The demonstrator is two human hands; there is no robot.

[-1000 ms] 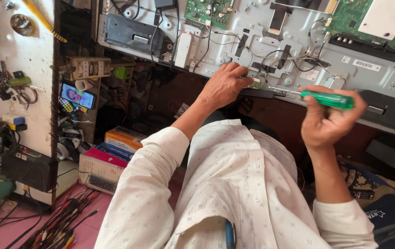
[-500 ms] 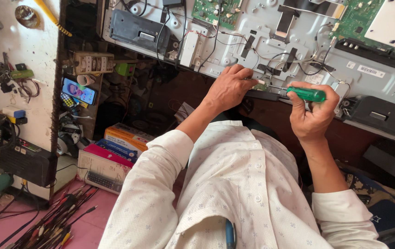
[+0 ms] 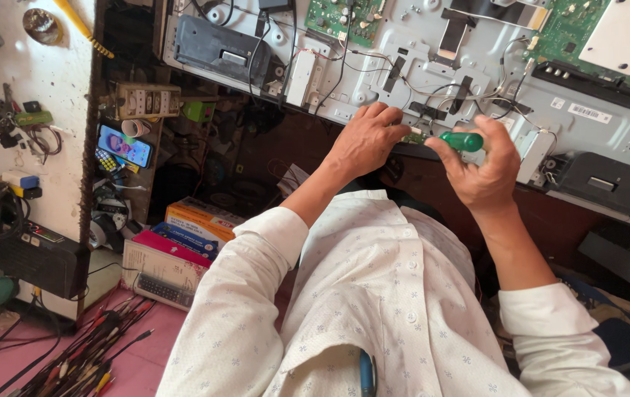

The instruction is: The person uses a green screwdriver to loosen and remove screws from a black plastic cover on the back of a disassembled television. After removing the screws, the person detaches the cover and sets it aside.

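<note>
Grey metal fills the top of the view: it is the open back of a flat screen panel [image 3: 477,73], lying on a crowded work table. The right hand [image 3: 480,173] is closed tight around a screwdriver with a green handle [image 3: 462,140]. The handle sits sideways at the lower edge of the panel, and its tip points left toward the other hand. The left hand [image 3: 366,140] lies flat on that same edge, just beside the tip, with fingers curled over a small green part. You cannot tell if it pinches anything.

Thin wires [image 3: 477,95] run across the metal above both hands. Green circuit boards [image 3: 341,16] sit at the top of the panel. A black box [image 3: 219,48] is fixed at the top left, and another black piece [image 3: 609,187] at the right.

Lower left, coloured boxes [image 3: 183,235] are stacked. Many thin cables [image 3: 80,353] lie on a pink surface. A small phone [image 3: 125,145] glows on a shelf.
</note>
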